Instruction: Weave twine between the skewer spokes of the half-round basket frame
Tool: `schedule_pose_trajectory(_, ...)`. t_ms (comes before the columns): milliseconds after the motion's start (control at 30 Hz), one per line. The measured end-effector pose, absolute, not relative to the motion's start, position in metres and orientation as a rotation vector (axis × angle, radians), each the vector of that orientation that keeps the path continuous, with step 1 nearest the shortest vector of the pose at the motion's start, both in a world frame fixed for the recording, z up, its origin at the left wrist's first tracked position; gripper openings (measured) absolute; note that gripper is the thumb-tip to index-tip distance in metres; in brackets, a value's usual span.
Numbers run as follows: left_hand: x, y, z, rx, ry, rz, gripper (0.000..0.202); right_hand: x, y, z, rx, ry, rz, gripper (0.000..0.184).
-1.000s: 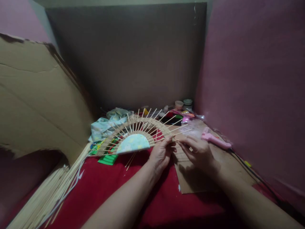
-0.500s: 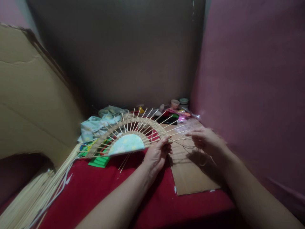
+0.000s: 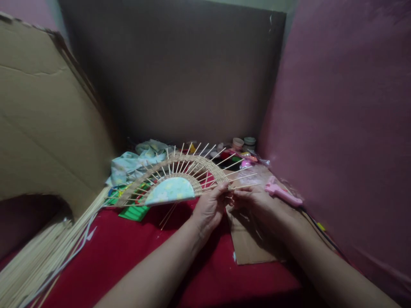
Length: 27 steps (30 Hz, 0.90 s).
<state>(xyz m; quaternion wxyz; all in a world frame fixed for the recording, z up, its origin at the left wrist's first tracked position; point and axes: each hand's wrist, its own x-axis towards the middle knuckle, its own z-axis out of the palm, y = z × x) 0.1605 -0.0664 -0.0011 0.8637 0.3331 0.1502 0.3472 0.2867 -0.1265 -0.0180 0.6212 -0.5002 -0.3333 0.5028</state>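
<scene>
A half-round fan frame of thin wooden sticks [image 3: 180, 175] lies over the red cloth, with a woven band of twine across its spokes and a pale blue patterned half-disc [image 3: 170, 191] at its hub. My left hand [image 3: 210, 207] pinches the woven band at the frame's right end. My right hand [image 3: 257, 203] is closed right beside it, fingertips at the same spot on the sticks. It grips something thin that I cannot make out.
A bundle of long sticks [image 3: 48, 252] lies at lower left. A big cardboard sheet [image 3: 45, 115] leans on the left. A flat cardboard piece [image 3: 250, 244] lies under my right hand. A pink glue gun [image 3: 282, 192] with cord, crumpled cloth [image 3: 135, 162], small jars [image 3: 244, 142] and green paper [image 3: 135, 211] sit behind.
My right hand drew away to the right, pulling a thin strand, then came back to the frame's right end. My left hand kept its grip. The camera shifted slightly.
</scene>
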Motion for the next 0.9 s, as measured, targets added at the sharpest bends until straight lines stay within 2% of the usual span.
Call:
schedule_pose_trajectory(200,0.161,-0.065,-0.005,0.678,0.305,0.738,0.021,0.297,-0.129,-0.015,-1.111,-0.795,1.133,0.027)
schedule_pose_trajectory(433,0.160,-0.066,0.001,0.655,0.303,0.756,0.020,0.304,-0.137,-0.015,-1.026,-0.806,1.234,0.024)
schedule_pose_trajectory(600,0.159,-0.066,0.002,0.656,0.316,0.747,0.018,0.312,-0.140,-0.015,-0.948,-0.779,1.253,0.013)
schedule_pose_trajectory(900,0.160,-0.067,-0.003,0.675,0.294,0.727,0.017,0.290,-0.117,-0.017,-0.964,-0.755,1.199,0.018)
